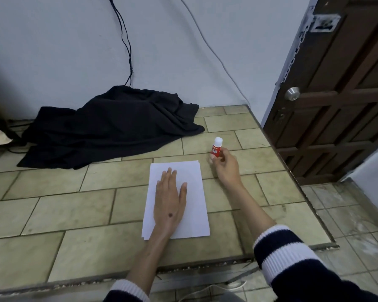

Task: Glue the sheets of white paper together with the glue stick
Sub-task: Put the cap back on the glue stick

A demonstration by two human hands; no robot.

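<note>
A small stack of white paper sheets point(192, 216) lies on the tiled counter point(74, 214), its edges slightly offset at the lower left corner. My left hand point(170, 197) lies flat on the stack, fingers straight and pointing away from me. Just right of the stack's far corner, my right hand point(224, 165) pinches the lower end of a red glue stick point(216, 147) with a white cap on. The stick stands nearly upright at the counter surface; whether its base touches the tiles is hidden by my fingers.
A crumpled black cloth point(111, 127) covers the far left of the counter against the wall, with black cables point(127, 46) hanging above it. The counter's right edge point(292, 177) drops to a tiled floor. A dark wooden door point(336, 101) stands at the right.
</note>
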